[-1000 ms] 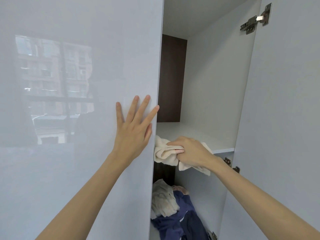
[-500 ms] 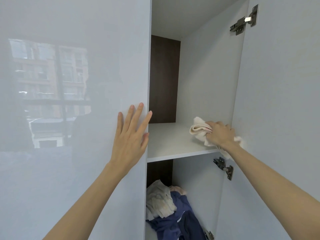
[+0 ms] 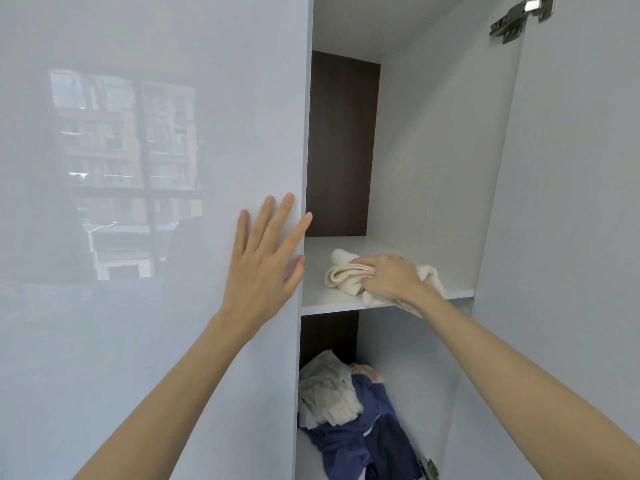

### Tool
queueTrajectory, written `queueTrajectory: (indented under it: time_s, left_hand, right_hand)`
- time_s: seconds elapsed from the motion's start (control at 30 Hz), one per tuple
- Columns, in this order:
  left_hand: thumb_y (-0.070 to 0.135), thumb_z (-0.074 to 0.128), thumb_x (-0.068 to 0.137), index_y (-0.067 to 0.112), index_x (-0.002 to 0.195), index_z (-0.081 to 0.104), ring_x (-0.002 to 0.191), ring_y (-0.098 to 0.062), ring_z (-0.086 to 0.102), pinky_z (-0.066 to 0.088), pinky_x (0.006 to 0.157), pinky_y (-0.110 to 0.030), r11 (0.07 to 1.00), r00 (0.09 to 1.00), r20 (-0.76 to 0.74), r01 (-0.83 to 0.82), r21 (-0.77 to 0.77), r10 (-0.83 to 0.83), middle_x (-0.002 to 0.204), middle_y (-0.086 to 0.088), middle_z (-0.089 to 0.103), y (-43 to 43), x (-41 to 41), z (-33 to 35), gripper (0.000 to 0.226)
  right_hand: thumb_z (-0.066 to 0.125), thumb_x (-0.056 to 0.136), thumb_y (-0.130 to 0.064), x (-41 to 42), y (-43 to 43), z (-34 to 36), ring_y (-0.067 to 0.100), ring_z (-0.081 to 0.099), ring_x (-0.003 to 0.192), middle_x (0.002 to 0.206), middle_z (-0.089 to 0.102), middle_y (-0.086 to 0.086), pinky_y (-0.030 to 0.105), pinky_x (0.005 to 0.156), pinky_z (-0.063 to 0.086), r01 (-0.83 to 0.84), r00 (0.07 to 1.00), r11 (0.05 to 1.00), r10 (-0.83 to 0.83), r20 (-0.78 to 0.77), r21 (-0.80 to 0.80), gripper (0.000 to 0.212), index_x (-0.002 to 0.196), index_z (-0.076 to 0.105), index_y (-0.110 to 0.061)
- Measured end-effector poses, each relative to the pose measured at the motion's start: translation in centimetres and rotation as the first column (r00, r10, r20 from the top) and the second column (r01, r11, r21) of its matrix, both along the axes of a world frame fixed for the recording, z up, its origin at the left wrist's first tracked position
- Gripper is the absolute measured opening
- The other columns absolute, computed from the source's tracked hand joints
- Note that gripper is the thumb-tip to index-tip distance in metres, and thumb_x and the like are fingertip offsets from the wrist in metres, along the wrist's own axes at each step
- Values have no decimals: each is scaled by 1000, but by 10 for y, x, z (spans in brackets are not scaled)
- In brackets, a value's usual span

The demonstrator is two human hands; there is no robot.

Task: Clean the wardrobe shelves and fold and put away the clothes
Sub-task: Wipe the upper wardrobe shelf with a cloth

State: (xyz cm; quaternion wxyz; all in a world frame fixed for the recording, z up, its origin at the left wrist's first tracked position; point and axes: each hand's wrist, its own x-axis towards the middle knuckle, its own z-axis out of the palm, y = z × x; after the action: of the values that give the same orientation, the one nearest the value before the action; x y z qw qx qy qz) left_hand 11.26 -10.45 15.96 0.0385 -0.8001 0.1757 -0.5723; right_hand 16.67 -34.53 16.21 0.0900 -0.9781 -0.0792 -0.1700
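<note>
A cream cloth [image 3: 343, 275] lies bunched on the white upper shelf [image 3: 318, 299] of the open wardrobe. My right hand [image 3: 388, 278] presses down on the cloth and grips it, fingers curled into the folds. My left hand [image 3: 266, 261] lies flat, fingers spread, against the glossy closed door [image 3: 156, 237] at its right edge. On the shelf below sits a heap of crumpled clothes [image 3: 349, 410]: an off-white piece on top, dark blue garments under it, a bit of pink behind.
The right-hand door [image 3: 571, 237] stands open, with a metal hinge [image 3: 519, 15] at the top and another hinge [image 3: 427, 467] low down. The wardrobe's back panel [image 3: 339, 143] is dark brown. The glossy door reflects a window and buildings.
My right hand has slid the cloth from the shelf's right side toward the middle; a second ago it was at the front edge. The left hand stays on the door.
</note>
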Motion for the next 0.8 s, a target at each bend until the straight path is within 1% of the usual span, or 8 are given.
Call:
queueTrajectory:
  time_s: [0.1,0.27,0.4,0.53,0.6,0.67,0.73,0.8]
  left_hand:
    - [40,30,99,23,151,27,148,-31,9,10,119,-53,1000,1000,-21,9,12,-9,160,-9,15,3,-2,1,55]
    - [33,39,99,23,151,28,149,-29,8,8,120,-49,998,998,-50,39,51,-36,161,-8,15,13,-4,3,54]
    - [22,49,95,21,151,28,149,-29,10,8,120,-49,991,989,-109,109,73,-101,160,-7,16,22,-10,0,60]
    - [23,54,91,20,151,28,147,-31,16,10,118,-52,969,943,-252,241,63,-218,159,-8,22,26,-27,-17,65]
    - [23,54,93,22,152,23,148,-27,12,3,118,-48,945,880,-375,326,34,-290,160,-5,18,26,-38,-31,67]
    - [24,53,94,27,153,14,149,-22,2,-2,118,-46,911,774,-524,413,-9,-356,162,1,8,21,-49,-43,71]
    - [27,58,93,32,153,6,149,-20,-4,0,120,-46,859,655,-626,511,-46,-423,162,5,1,10,-63,-53,80]
    - [33,64,89,36,152,3,149,-19,-1,9,120,-48,787,542,-669,608,-106,-509,162,8,2,-6,-82,-60,88]
  right_hand:
    - [48,80,-25,-5,20,-5,21,59,87,99,68,-8,35,75,51,-100,994,995,100,32,0,49,120,57,-51]
    - [54,87,-23,-31,39,-13,19,61,80,90,68,-8,31,68,47,-228,968,972,232,99,-50,26,104,64,-40]
    - [51,85,-11,-70,41,-16,22,62,88,103,70,-4,38,76,52,-222,968,975,223,113,-18,40,112,68,-35]
    - [47,75,-7,-124,35,-32,16,62,93,108,70,-10,30,77,51,-105,994,966,100,30,234,60,121,63,-42]
    - [46,76,-9,-152,31,-47,20,62,93,105,69,-6,34,77,50,0,1000,970,7,-28,242,59,126,57,-38]
    - [45,81,-7,-181,26,-59,23,59,90,100,67,-1,35,73,46,78,996,973,-68,-52,216,52,128,50,-30]
    - [45,89,-9,-216,22,-63,26,57,79,86,60,0,35,64,41,136,991,964,-134,-27,229,36,122,42,-24]
    - [45,94,-15,-253,18,-61,23,53,67,73,53,-2,34,58,38,171,983,939,-182,8,298,20,109,37,-25]
